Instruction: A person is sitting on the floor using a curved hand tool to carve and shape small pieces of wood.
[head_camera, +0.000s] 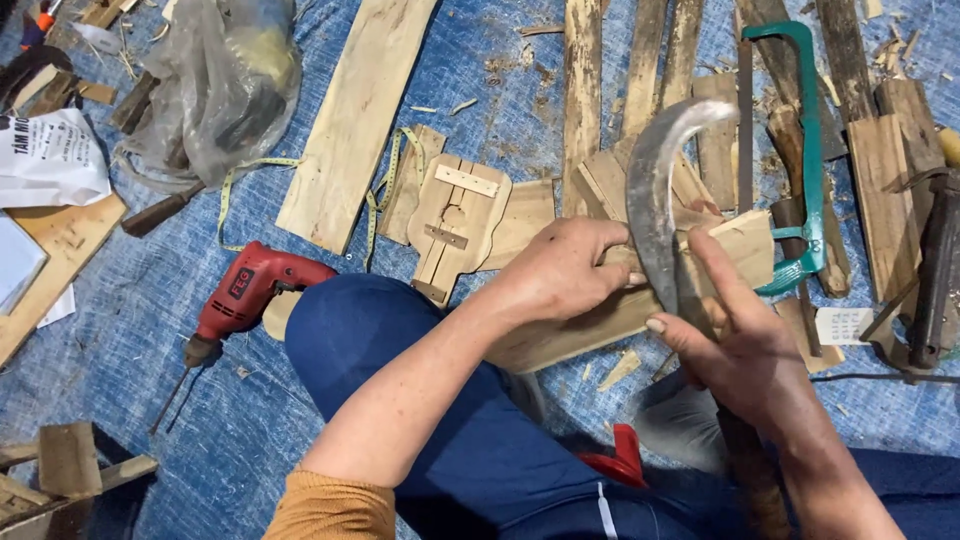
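Observation:
My left hand (562, 268) grips a pale wooden board (745, 248) that rests across my knee in blue trousers. My right hand (735, 340) holds a curved sickle-like knife (655, 190) by its wooden handle, index finger stretched along the board. The blade's grey curved edge lies against the board between my two hands, its tip arching up to the right.
A red electric drill (245, 292) lies left of my knee on the blue tarp. A green-framed hacksaw (808, 150) sits at the right among planks. A long plank (350, 120), a small assembled wooden piece (455, 222), a measuring tape (385, 190), a plastic bag (215, 90) and scraps surround me.

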